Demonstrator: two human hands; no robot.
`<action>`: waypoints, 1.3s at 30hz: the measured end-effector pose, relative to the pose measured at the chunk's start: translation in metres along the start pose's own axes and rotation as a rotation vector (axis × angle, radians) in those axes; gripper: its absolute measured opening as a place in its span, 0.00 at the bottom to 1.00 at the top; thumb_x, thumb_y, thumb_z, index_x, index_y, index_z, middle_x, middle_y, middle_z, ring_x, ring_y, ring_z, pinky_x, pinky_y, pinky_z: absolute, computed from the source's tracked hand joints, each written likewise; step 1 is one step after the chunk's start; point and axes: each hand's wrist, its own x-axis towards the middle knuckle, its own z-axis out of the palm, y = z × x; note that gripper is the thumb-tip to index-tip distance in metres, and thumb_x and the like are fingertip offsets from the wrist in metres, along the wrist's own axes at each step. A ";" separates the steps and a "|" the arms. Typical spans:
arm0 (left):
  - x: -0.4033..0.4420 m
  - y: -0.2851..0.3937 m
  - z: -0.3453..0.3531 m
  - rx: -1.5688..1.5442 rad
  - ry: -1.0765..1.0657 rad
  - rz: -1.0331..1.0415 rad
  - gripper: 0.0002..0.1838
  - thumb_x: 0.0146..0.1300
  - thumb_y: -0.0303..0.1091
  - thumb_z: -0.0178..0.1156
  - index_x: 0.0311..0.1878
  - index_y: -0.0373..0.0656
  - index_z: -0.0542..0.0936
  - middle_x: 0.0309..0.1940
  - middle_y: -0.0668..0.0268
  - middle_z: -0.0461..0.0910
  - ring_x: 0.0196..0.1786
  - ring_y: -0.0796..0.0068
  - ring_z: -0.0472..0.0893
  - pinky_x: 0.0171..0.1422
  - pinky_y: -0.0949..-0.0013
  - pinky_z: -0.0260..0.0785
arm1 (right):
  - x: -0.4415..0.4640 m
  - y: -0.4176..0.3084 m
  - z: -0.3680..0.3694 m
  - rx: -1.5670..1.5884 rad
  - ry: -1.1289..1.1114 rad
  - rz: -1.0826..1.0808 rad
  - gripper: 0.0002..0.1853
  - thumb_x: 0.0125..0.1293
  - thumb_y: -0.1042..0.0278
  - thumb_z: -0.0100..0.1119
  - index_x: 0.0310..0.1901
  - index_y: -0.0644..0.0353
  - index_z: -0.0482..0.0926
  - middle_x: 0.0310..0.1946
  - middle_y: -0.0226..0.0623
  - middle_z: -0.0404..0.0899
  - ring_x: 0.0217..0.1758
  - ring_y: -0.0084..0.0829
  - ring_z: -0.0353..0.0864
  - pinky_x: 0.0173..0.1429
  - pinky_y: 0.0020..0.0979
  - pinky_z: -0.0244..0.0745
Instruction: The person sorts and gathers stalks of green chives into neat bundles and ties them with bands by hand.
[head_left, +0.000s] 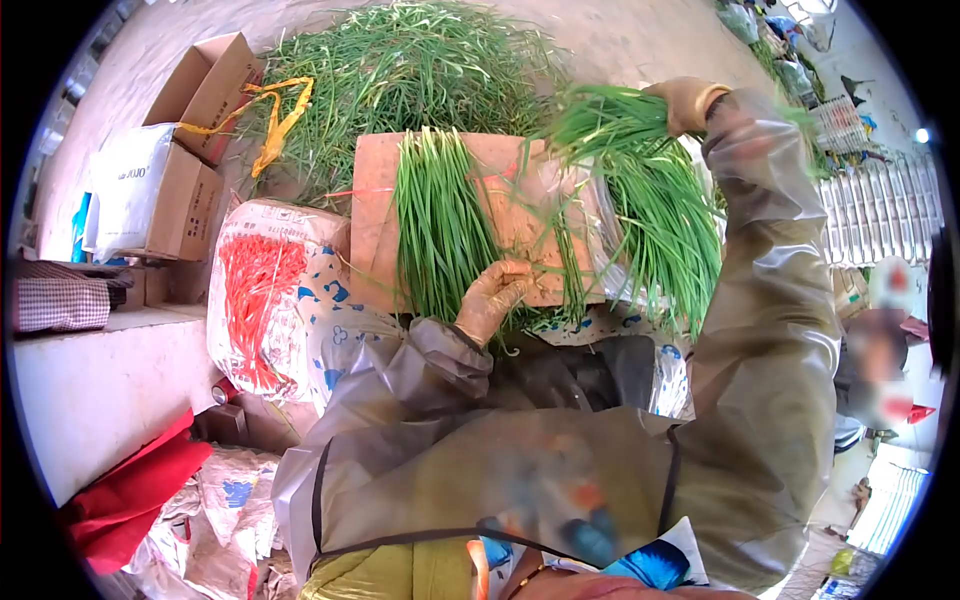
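On a tan board (375, 240) in front of me lies a neat row of garlic chives (440, 215), pale ends pointing away. My left hand (494, 300), gloved, rests by the lower right side of that row. Its fingers are closed together; what they pinch, if anything, is too small to make out. A few loose stalks (568, 262) lie on the board to its right. Raised at the upper right, my gloved right hand (690, 105) grips a bunch of garlic chives (610, 120). Below it, a thicker heap of chives (665, 225) lies beside the board.
Loose green leaves (400, 70) are piled on the floor beyond the board. Red ties (258, 300) lie on a wrapped bundle at the left. Cardboard boxes (185, 200) with a yellow strap (285, 125) stand farther left. Another person (875, 350) is at the far right.
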 end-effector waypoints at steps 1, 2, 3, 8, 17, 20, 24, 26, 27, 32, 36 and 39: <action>0.000 0.002 0.002 0.003 -0.003 -0.010 0.12 0.60 0.27 0.57 0.48 0.39 0.73 0.44 0.69 0.75 0.49 0.79 0.72 0.57 0.75 0.62 | 0.010 0.005 0.007 -0.029 -0.117 0.017 0.25 0.42 0.73 0.63 0.48 0.54 0.75 0.32 0.39 0.81 0.38 0.32 0.80 0.41 0.33 0.73; -0.001 0.005 0.006 0.046 0.002 -0.011 0.12 0.60 0.27 0.57 0.48 0.39 0.73 0.44 0.69 0.75 0.49 0.79 0.72 0.57 0.75 0.62 | 0.019 0.008 0.019 -0.040 -0.221 0.031 0.25 0.42 0.72 0.63 0.48 0.55 0.75 0.32 0.39 0.81 0.37 0.33 0.80 0.41 0.34 0.73; -0.003 0.006 0.008 0.090 0.006 -0.010 0.12 0.60 0.27 0.57 0.47 0.39 0.73 0.44 0.69 0.74 0.49 0.79 0.72 0.57 0.75 0.62 | 0.023 0.000 0.033 -0.054 -0.286 0.035 0.25 0.43 0.71 0.63 0.48 0.55 0.75 0.32 0.40 0.80 0.37 0.33 0.80 0.40 0.34 0.73; -0.013 0.010 0.038 0.001 -0.121 -0.040 0.19 0.59 0.32 0.59 0.51 0.35 0.70 0.46 0.63 0.75 0.51 0.74 0.72 0.59 0.71 0.62 | 0.002 -0.041 0.064 -0.102 -0.244 0.036 0.24 0.45 0.66 0.63 0.48 0.56 0.74 0.32 0.43 0.80 0.36 0.35 0.81 0.38 0.36 0.74; 0.027 -0.002 0.118 -0.476 -0.139 -0.226 0.35 0.57 0.49 0.59 0.61 0.39 0.61 0.57 0.56 0.67 0.61 0.64 0.66 0.65 0.60 0.56 | -0.177 -0.123 0.111 -0.147 0.659 0.200 0.16 0.57 0.75 0.47 0.49 0.55 0.66 0.33 0.42 0.79 0.22 0.37 0.79 0.24 0.32 0.74; 0.029 0.004 0.117 -0.712 -0.112 0.011 0.24 0.56 0.41 0.61 0.53 0.39 0.69 0.49 0.58 0.73 0.53 0.62 0.71 0.61 0.58 0.62 | -0.195 -0.175 0.191 0.005 0.687 0.156 0.25 0.58 0.72 0.47 0.58 0.53 0.60 0.45 0.45 0.76 0.23 0.36 0.79 0.25 0.30 0.74; 0.008 0.004 0.079 -0.426 -0.107 -0.136 0.17 0.52 0.27 0.61 0.47 0.35 0.74 0.37 0.60 0.78 0.41 0.66 0.77 0.51 0.63 0.70 | -0.228 -0.175 0.233 0.622 0.757 -0.261 0.33 0.55 0.52 0.60 0.61 0.54 0.63 0.49 0.49 0.73 0.35 0.39 0.80 0.40 0.31 0.74; -0.011 0.036 0.073 -0.215 -0.170 -0.156 0.20 0.51 0.25 0.61 0.49 0.34 0.73 0.35 0.59 0.79 0.38 0.66 0.78 0.47 0.64 0.72 | -0.243 -0.157 0.221 1.137 0.658 -0.113 0.27 0.58 0.62 0.59 0.59 0.56 0.66 0.44 0.47 0.75 0.37 0.32 0.79 0.41 0.29 0.74; -0.012 0.047 0.059 -0.179 -0.265 -0.262 0.20 0.51 0.25 0.61 0.50 0.34 0.73 0.35 0.59 0.79 0.37 0.66 0.78 0.47 0.64 0.73 | -0.245 -0.148 0.224 1.365 0.755 -0.054 0.26 0.59 0.66 0.59 0.59 0.58 0.66 0.42 0.46 0.76 0.39 0.29 0.78 0.41 0.29 0.74; -0.059 0.105 0.097 0.386 -0.445 -0.256 0.24 0.47 0.23 0.66 0.51 0.36 0.73 0.32 0.62 0.79 0.35 0.71 0.79 0.40 0.68 0.73 | -0.179 -0.188 0.242 1.363 0.536 -0.954 0.38 0.58 0.35 0.47 0.60 0.60 0.63 0.56 0.39 0.65 0.55 0.31 0.68 0.59 0.34 0.65; -0.093 0.122 0.091 0.412 -0.549 -0.445 0.33 0.39 0.22 0.70 0.53 0.32 0.70 0.30 0.58 0.79 0.30 0.68 0.79 0.30 0.70 0.74 | -0.182 -0.194 0.204 2.589 0.365 -1.095 0.43 0.54 0.32 0.49 0.61 0.61 0.60 0.56 0.44 0.68 0.58 0.35 0.69 0.62 0.38 0.65; -0.122 0.136 0.081 0.486 -0.421 -0.488 0.32 0.39 0.21 0.70 0.52 0.32 0.71 0.29 0.58 0.79 0.30 0.67 0.79 0.29 0.68 0.74 | -0.194 -0.195 0.177 2.627 0.491 -1.172 0.33 0.58 0.44 0.56 0.57 0.61 0.64 0.50 0.42 0.72 0.53 0.36 0.73 0.59 0.40 0.68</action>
